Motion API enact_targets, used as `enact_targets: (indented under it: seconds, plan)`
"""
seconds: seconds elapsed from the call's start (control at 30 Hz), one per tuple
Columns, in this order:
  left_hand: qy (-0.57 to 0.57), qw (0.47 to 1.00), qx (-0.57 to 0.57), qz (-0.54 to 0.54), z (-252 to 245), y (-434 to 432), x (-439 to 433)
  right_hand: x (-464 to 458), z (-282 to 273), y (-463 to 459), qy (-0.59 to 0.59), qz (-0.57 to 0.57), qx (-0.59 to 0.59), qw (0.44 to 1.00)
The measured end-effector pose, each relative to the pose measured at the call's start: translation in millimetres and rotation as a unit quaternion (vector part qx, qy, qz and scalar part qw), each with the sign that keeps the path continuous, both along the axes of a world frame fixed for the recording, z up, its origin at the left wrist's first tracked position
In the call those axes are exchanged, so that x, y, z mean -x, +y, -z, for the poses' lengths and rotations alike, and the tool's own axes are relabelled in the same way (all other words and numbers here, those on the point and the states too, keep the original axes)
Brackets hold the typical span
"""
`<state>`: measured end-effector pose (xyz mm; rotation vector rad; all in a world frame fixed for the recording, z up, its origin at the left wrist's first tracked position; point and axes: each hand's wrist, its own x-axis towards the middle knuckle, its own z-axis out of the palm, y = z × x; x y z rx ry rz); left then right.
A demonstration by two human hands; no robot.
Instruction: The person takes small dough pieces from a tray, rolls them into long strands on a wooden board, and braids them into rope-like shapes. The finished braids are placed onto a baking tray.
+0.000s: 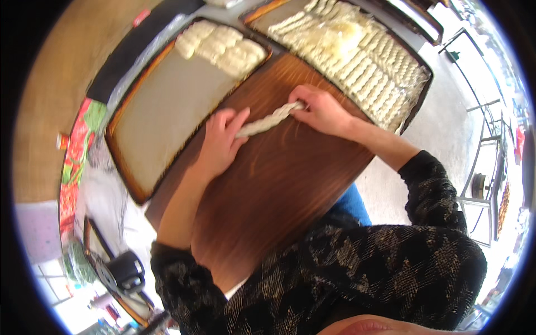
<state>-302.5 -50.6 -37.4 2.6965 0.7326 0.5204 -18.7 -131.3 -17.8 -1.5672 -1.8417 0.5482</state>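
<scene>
A twisted strand of pale dough (268,121) stretches between my two hands, just over a dark brown wooden board (268,176). At its lower left end, my left hand (222,138) grips it between thumb and fingers. My right hand (320,109) pinches the other end, higher and to the right. Left of the board lies a baking tray (146,125) with smooth pale dough pieces (222,46) at its far end. Rows of twisted dough strands (356,71) fill much of a second tray (423,90) beyond my right hand, partly under clear plastic film (341,33).
At the lower left stands a black mug-like container (125,270). A metal rack (481,201) stands at the far right over a pale floor (418,125). Another tray (414,21) edges into view at the top right. A red patterned cover (75,167) runs along the left.
</scene>
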Motion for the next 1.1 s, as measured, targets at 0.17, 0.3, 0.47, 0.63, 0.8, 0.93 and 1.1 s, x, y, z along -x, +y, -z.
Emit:
enact_targets:
  seconds: [0.17, 0.3, 0.47, 0.63, 0.8, 0.93, 1.1]
  plan:
    - [-0.190, 0.905, 0.377, -0.051, -2.1, 9.0, -5.1, -0.3, -50.7, 66.5, 0.445, -0.050, 0.174, 0.877]
    - [-0.287, 0.878, 0.376, -0.073, -6.8, 8.2, -1.6, -50.5, -94.3, 131.9, 0.360, -0.015, 0.008, 0.933]
    - [-0.281, 0.868, 0.404, -0.064, -9.9, 3.2, 3.9, -134.2, -106.8, 223.4, -0.112, 0.100, -0.212, 0.966]
    - [-0.282, 0.861, 0.414, -0.086, -3.6, 0.8, 1.0, -145.7, -44.6, 234.6, -0.249, 0.016, -0.066, 0.966]
    - [-0.265, 0.909, 0.294, -0.132, 8.4, 18.2, 1.4, -93.9, -11.0, 115.3, -0.152, -0.106, -0.038, 0.982]
    - [-0.294, 0.909, 0.213, -0.206, 20.7, 55.1, 7.8, -55.3, -18.3, -7.9, -0.125, -0.162, -0.070, 0.976]
    - [-0.301, 0.835, 0.361, -0.286, 33.5, 120.6, -3.9, -27.5, -6.8, -85.7, -0.132, -0.111, -0.118, 0.978]
